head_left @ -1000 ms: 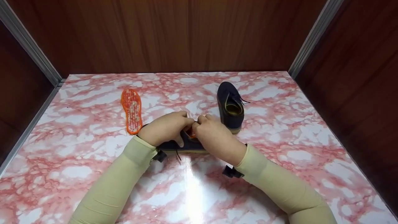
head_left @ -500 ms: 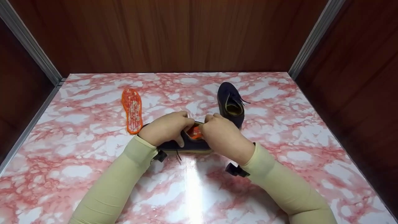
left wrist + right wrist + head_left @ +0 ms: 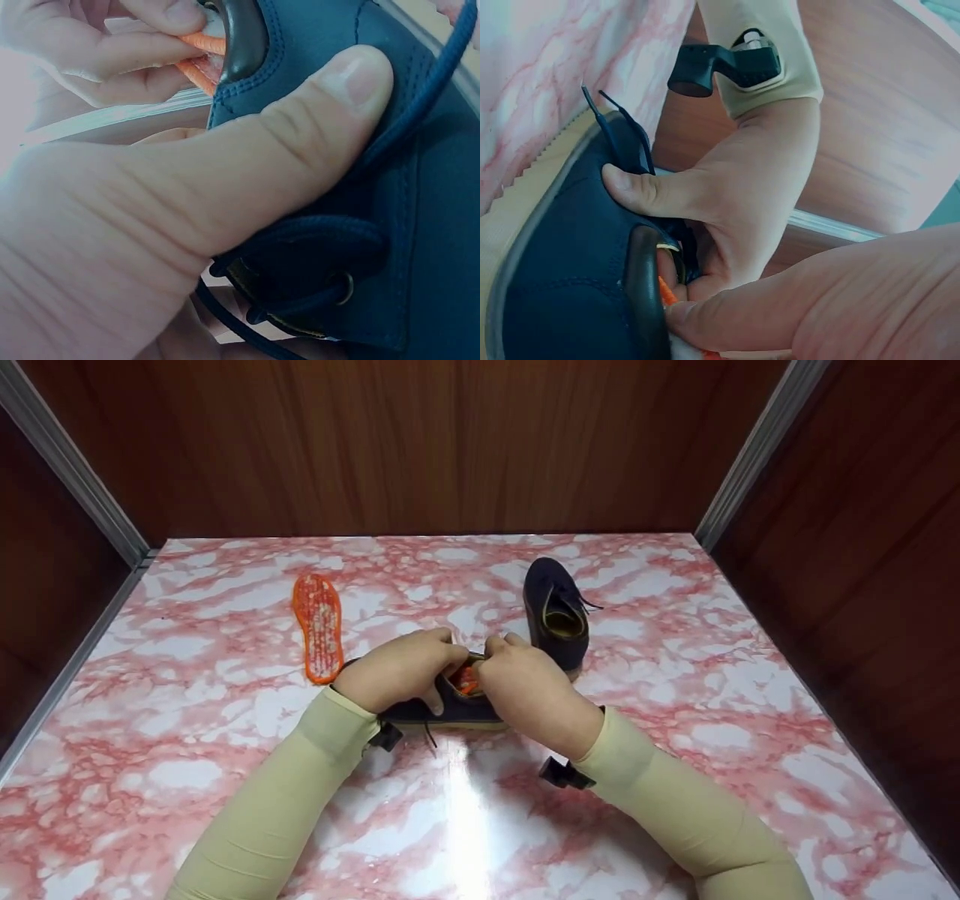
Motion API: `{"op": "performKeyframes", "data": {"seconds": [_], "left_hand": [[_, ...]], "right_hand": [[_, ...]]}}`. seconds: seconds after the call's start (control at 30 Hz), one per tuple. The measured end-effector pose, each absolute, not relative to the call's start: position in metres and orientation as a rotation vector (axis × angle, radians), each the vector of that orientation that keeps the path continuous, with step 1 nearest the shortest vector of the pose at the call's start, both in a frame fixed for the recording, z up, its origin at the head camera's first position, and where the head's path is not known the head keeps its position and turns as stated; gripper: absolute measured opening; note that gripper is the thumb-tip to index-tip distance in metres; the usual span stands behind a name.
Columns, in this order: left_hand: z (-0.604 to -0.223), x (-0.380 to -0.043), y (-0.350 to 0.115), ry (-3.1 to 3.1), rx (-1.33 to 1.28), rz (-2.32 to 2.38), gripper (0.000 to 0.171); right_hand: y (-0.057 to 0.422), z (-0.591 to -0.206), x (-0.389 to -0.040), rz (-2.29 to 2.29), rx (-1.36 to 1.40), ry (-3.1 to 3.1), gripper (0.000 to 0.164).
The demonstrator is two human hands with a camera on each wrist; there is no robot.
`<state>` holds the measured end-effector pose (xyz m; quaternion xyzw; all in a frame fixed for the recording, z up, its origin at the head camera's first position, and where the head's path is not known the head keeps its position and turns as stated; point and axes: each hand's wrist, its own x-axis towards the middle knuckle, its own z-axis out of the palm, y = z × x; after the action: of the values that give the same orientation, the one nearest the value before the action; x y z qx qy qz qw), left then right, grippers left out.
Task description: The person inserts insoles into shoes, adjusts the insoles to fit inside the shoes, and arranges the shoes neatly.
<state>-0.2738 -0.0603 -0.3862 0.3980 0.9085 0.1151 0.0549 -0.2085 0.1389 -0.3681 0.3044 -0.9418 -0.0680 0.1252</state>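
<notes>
A navy lace-up shoe (image 3: 405,714) lies sideways across the table, its opening between both hands. My left hand (image 3: 401,667) grips it at the laces, the thumb pressed on the near side of the upper, as the left wrist view of the shoe (image 3: 442,195) shows. Inside the opening is an orange-edged insole (image 3: 466,681). My right hand (image 3: 532,694) is at the heel end and pinches the insole's orange edge (image 3: 202,41), seen in the left wrist view. In the right wrist view, the right thumb lies against the insole (image 3: 667,291) beside the dark collar; most of the insole is hidden.
A second orange-edged insole (image 3: 319,630) lies flat at the left. Another navy shoe (image 3: 551,577) stands behind my right hand, toe pointing away, very close to it. Brown panels (image 3: 420,450) enclose the marbled table (image 3: 660,607) at the back and sides.
My right hand shifted right along the opening, baring more orange insole, then came slightly back left. My left hand and the shoe stayed in place.
</notes>
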Motion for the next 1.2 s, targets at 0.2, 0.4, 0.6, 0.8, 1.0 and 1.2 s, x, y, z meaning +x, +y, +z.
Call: {"op": "performKeyframes", "data": {"seconds": [0.2, 0.4, 0.6, 0.8, 1.0, 1.2], "left_hand": [[-0.386, -0.274, -0.060, 2.753, 1.207, 0.342, 0.050], [-0.387, -0.274, -0.060, 2.756, 1.227, 0.355, 0.052], [-0.388, -0.275, -0.060, 2.758, 1.234, 0.353, 0.053], [-0.388, -0.275, -0.060, 2.760, 1.231, 0.338, 0.053], [-0.389, -0.276, -0.061, 2.760, 1.237, 0.330, 0.053], [-0.389, -0.276, -0.061, 2.770, 1.278, 0.309, 0.052]], "right_hand": [[0.138, -0.375, -0.211, -0.231, 0.915, -2.644, 0.011], [0.138, -0.380, -0.213, -0.189, 0.943, -2.605, 0.010], [0.137, -0.380, -0.213, -0.188, 0.943, -2.624, 0.010], [0.136, -0.378, -0.212, -0.183, 0.913, -2.656, 0.009], [0.138, -0.376, -0.212, -0.191, 0.922, -2.674, 0.008], [0.144, -0.367, -0.213, -0.063, 0.919, -2.771, 0.011]]}}
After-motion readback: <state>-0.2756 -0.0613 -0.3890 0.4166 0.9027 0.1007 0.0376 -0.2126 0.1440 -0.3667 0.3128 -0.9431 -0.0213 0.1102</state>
